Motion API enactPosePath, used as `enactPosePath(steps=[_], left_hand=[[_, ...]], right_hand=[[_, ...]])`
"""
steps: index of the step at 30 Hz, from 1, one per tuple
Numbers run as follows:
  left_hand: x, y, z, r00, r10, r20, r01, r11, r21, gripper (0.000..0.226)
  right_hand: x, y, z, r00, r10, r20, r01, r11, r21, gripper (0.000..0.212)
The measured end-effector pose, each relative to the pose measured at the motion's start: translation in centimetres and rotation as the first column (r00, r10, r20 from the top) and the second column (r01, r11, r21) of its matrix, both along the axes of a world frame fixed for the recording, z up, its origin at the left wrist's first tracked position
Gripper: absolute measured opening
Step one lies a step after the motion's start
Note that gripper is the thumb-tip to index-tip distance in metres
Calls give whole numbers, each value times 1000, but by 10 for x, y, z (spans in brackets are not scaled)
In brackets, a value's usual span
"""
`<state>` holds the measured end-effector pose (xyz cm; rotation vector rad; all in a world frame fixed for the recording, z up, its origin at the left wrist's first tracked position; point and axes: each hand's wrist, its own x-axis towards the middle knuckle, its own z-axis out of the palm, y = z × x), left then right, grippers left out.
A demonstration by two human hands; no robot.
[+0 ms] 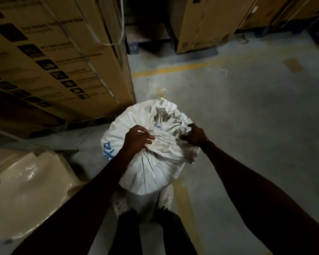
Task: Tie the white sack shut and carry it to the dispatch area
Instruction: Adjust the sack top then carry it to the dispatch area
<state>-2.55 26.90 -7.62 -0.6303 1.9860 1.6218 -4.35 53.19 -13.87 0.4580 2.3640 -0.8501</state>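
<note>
A full white woven sack point(147, 172) with blue print stands upright on the concrete floor just in front of my feet. Its mouth is gathered into a twisted, dirty bunch of cloth point(166, 126) on top. My left hand point(137, 139) grips the gathered cloth on the left side of the bunch. My right hand point(196, 134) grips the cloth on the right side. Both fists are closed on the fabric, pulling it across the sack's top. I cannot tell whether a knot has formed.
Tall strapped cardboard cartons point(59, 57) rise close on the left. A pale plastic-wrapped object point(28, 188) lies at lower left. More cartons point(206, 23) stand at the back. A yellow floor line point(173, 68) crosses ahead; open concrete floor point(256, 116) spreads to the right.
</note>
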Motion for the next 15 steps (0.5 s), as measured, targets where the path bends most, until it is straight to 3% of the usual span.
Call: enactPosePath(steps=[3, 4, 7, 11, 15], left_hand=[[-8, -2, -19, 1000, -5, 12, 5, 1000, 0, 9], [-9, -3, -22, 1000, 6, 6, -6, 1000, 1, 7], [-13, -7, -12, 997, 30, -78, -32, 999, -20, 5], [-33, -15, 14, 949, -40, -313, -18, 984, -180, 12], [-58, -27, 35, 862, -370, -345, 291, 921, -260, 17]], right_hand=[[7, -14, -21, 985, 41, -167, -44, 999, -16, 27], [10, -23, -19, 975, 41, -220, -50, 998, -32, 20], [21, -56, 6, 943, 125, -308, -149, 987, -55, 21], [36, -102, 38, 844, 268, -464, -332, 941, -60, 20], [49, -149, 52, 793, 326, -515, -414, 908, -62, 22]])
